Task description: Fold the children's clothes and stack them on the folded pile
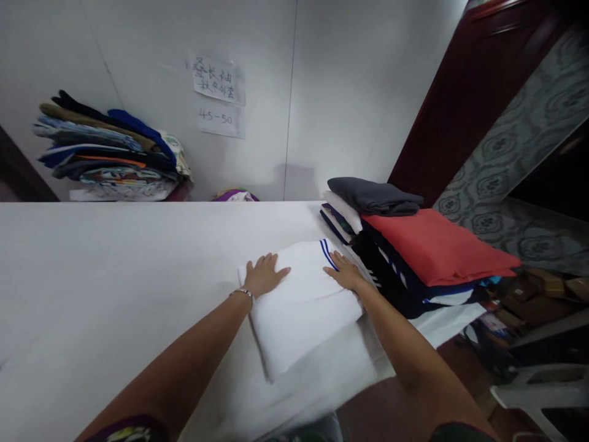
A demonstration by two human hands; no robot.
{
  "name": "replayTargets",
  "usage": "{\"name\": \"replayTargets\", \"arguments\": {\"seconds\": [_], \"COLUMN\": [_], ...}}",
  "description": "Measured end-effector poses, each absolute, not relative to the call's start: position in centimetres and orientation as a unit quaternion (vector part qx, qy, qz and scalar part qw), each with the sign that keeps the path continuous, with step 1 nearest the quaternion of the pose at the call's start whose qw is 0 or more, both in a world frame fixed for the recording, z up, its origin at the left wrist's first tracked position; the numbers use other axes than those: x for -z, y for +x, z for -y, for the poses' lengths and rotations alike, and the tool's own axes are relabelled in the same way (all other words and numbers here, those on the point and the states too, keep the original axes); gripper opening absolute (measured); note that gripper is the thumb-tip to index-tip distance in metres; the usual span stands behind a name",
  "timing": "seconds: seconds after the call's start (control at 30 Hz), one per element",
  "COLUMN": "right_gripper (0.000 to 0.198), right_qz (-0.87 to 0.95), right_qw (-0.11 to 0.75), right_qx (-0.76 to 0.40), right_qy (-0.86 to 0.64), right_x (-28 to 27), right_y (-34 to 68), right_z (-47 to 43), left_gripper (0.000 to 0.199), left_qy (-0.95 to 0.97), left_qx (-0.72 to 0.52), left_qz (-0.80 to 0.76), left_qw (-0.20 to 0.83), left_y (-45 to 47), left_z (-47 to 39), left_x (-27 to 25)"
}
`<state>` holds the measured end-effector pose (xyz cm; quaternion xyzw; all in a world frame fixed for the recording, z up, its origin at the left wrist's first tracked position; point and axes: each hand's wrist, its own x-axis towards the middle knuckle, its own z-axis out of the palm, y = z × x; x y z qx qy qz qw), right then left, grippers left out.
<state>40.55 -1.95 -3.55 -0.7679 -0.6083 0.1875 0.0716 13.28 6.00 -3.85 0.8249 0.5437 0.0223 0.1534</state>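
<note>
A folded white garment [304, 307] with two blue stripes near its far right corner lies flat on the white table in front of me. My left hand [265, 274] rests on its far left part, palm down with the fingers spread. On the far right part, close to the blue stripes, lies my right hand [345, 270], also flat with fingers apart. Neither hand grips the cloth. A bracelet [246, 294] circles my left wrist.
Right of the garment, stacked clothes include a red folded piece [437, 245] and a dark grey one [372, 195]. Another clothes pile [115, 153] stands beyond the table [115, 276] at back left. Handwritten paper signs [218, 80] hang on the wall. A white plastic chair [543, 393] stands low right.
</note>
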Motion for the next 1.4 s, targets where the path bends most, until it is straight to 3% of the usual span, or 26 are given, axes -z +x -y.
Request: {"name": "replayTargets", "arguments": {"seconds": [0.23, 0.53, 0.7, 0.9, 1.1, 1.4], "right_gripper": [0.065, 0.015, 0.006, 0.010, 0.014, 0.057], "right_qz": [0.570, 0.603, 0.615, 0.637, 0.612, 0.662], "right_qw": [0.150, 0.159, 0.179, 0.237, 0.208, 0.171], "right_qx": [-0.132, -0.058, -0.010, 0.025, -0.036, -0.017], "right_qy": [-0.797, -0.779, -0.768, -0.734, -0.762, -0.729], "right_x": [4.0, 3.5, 3.6, 3.8, 4.3, 2.4], "right_y": [41.7, 41.1, 40.4, 40.6, 41.5, 39.2], "right_z": [0.4, -1.3, -0.5, -0.4, -1.8, 1.8], "left_gripper": [0.079, 0.080, 0.082, 0.082, 0.082, 0.080], "left_qy": [0.823, 0.813, 0.810, 0.809, 0.809, 0.810], "left_qx": [-0.043, -0.076, -0.073, -0.066, -0.048, -0.052], "left_qz": [-0.547, -0.559, -0.561, -0.565, -0.570, -0.566], "left_qw": [0.148, 0.146, 0.154, 0.149, 0.138, 0.143], "left_y": [13.3, 13.1, 13.1, 13.2, 13.3, 13.3], "left_z": [-5.8, -5.6, -5.6, -5.5, -5.6, -5.7], "left_x": [4.0, 4.3, 4.3, 4.0, 4.2, 4.1]}}
